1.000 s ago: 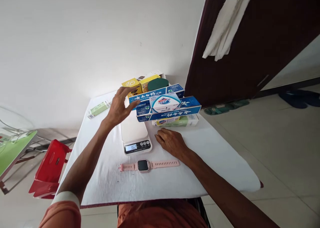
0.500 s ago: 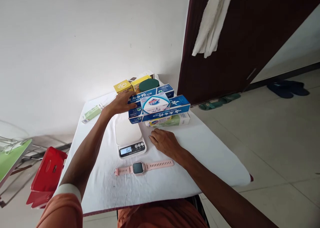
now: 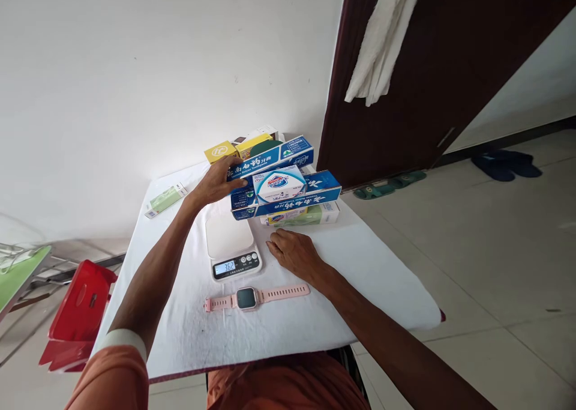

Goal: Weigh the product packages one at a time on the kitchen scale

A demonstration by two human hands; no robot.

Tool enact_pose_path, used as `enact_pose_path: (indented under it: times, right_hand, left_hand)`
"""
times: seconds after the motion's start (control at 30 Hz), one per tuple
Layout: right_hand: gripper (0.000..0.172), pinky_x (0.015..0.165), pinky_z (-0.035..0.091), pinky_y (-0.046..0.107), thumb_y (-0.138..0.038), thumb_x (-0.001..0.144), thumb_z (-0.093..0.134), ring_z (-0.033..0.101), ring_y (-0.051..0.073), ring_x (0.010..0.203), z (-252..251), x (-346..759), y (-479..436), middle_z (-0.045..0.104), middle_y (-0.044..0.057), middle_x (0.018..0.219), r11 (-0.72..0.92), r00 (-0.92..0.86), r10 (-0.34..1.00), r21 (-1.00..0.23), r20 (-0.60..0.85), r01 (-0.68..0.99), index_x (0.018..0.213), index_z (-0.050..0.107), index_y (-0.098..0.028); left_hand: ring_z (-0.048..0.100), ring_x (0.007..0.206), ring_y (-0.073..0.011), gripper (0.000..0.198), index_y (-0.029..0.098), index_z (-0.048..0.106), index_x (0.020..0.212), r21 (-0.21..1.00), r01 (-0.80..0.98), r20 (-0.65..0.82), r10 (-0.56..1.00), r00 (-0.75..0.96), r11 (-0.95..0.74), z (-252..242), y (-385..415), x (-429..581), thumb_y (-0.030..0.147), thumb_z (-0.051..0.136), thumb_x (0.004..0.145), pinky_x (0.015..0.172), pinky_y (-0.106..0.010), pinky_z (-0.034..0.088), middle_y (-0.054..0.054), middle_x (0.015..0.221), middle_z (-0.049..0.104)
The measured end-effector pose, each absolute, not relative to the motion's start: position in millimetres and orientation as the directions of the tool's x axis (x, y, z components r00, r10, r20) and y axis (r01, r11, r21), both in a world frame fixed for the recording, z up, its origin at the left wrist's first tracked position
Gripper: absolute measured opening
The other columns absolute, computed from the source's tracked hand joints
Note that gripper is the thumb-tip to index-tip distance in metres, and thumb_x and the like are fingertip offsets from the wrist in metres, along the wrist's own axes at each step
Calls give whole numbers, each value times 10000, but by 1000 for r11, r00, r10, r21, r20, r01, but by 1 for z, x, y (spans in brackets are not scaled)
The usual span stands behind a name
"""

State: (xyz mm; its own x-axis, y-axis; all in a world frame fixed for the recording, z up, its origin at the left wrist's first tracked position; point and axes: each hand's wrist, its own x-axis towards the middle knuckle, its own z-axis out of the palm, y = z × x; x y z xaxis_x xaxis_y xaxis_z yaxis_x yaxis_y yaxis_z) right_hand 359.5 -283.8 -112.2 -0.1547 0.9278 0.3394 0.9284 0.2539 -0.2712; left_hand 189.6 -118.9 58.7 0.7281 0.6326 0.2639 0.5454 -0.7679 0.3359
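My left hand [image 3: 217, 180] grips the left end of a long blue toothpaste box [image 3: 279, 152] and holds it lifted and tilted above the pile. In front of it a second blue toothpaste box [image 3: 315, 192] lies with a small white soap box [image 3: 279, 183] on top, over a green-and-white box [image 3: 310, 215]. My right hand [image 3: 293, 252] rests flat on the white table [image 3: 378, 266], fingers spread, beside a white kitchen scale [image 3: 230, 243] whose display shows digits. A pink smartwatch [image 3: 252, 297] lies in front of the scale.
Yellow boxes [image 3: 221, 151] and a dark green round thing [image 3: 266, 146] sit at the table's far edge, a pale green packet [image 3: 164, 199] at the left. A red stool [image 3: 76, 314] stands left of the table. A dark door [image 3: 432, 68] with a white cloth [image 3: 382, 38] rises at right; slippers [image 3: 504, 162] lie on the floor.
My left hand reached from above the scale to the rear blue toothpaste box, took hold of its left end and raised it. My right hand stayed flat on the table.
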Motion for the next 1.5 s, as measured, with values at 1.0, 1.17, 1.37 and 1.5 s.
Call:
enact_pose_path:
  times: [1.0,1.17,1.37,1.5]
  right_hand:
    - [326,616,281,297,-281,1026,478,622,174,724,-110,361,-286,712,60,812,248,-157,939,-285,306,926,771,655,-180]
    - [334,620,295,297,-286,1020,496,634,174,713,-111,360,-287,703,58,777,252,-152,932,-284,330,925,739,641,-178]
    - [339,611,285,299,-281,1014,473,611,166,684,-114,362,-286,699,62,768,259,-152,926,-289,344,922,738,643,-182]
    - [352,612,282,297,-286,1011,453,608,171,691,-114,361,-286,700,68,769,255,-149,931,-302,333,919,737,649,-183]
  left_hand:
    - [641,1085,-267,429,293,622,1292,512,679,-1,791,612,-526,35,-249,27,386,683,878,955,-421,520,-77,1213,664]
    - [606,1161,-275,433,308,596,1322,463,697,-13,782,623,-547,20,-221,36,331,652,893,1057,-484,453,-67,1239,658]
    - [574,1245,-285,495,316,554,1408,469,685,-15,771,637,-557,5,-204,36,332,625,919,1082,-485,455,-78,1352,620]
    - [462,1406,-322,596,326,495,1487,427,701,-1,775,632,-571,6,-208,36,387,649,914,1180,-538,369,-85,1502,535]
